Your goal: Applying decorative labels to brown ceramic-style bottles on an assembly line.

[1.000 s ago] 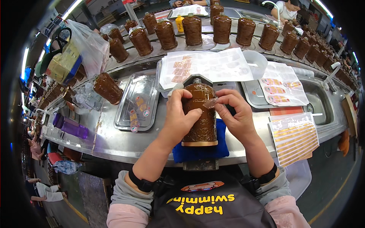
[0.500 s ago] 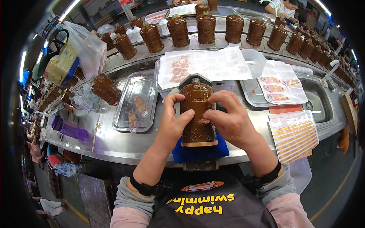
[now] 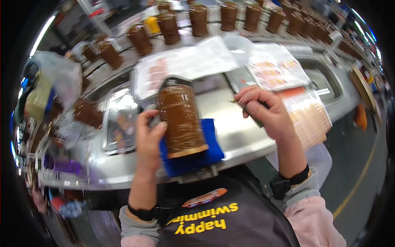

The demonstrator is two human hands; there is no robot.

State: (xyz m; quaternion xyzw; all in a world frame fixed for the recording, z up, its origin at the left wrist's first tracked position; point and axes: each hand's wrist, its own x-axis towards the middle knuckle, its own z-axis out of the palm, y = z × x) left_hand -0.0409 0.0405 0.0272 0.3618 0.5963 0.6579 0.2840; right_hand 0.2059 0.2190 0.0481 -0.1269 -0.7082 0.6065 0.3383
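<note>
The right hand (image 3: 265, 110) has come away from the brown bottle (image 3: 179, 119), out to the right. On the steel worktop (image 3: 236, 136), the bottle rests over a blue cloth (image 3: 212, 138). The left hand (image 3: 149, 136) sits at the bottle's left side, thumb and fingers apart; from here I can't tell whether it grips. The right's fingertips pinch a small clear scrap (image 3: 247, 98), blurred.

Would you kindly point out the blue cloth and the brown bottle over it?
Blue cloth (image 3: 213, 142), head view: its bare right-hand part.
Brown bottle (image 3: 180, 119), head view: the middle of its body.
</note>
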